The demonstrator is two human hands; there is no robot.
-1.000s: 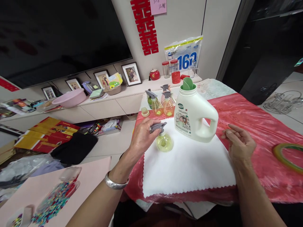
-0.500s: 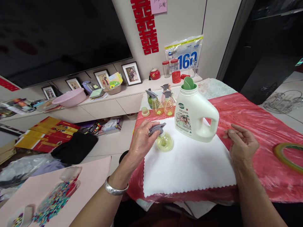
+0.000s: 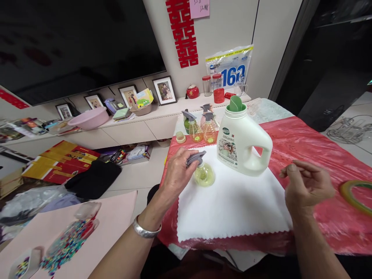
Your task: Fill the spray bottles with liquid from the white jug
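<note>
My left hand (image 3: 181,166) grips the grey trigger head of a small clear spray bottle (image 3: 205,175), which stands upright with pale yellow-green liquid inside. A white cloth (image 3: 229,209) with a scalloped edge lies under it. Just to the right stands a large white detergent jug (image 3: 244,143) with a green cap (image 3: 235,104) sitting in its mouth. My right hand (image 3: 306,186) hovers to the right of the jug, apart from it. Its fingers are loosely curled with the thumb against them, and I see nothing held there.
Several spray bottles (image 3: 209,130) stand behind the cloth beside a small round lid (image 3: 180,137). A roll of tape (image 3: 347,193) lies on the red table cover (image 3: 328,217) at right. Spilled colourful beads (image 3: 65,244) lie on a pink board at left.
My right hand has shifted slightly right, turning its palm more upward. My left hand stays on the spray bottle's trigger head. The view has swung slightly left.
</note>
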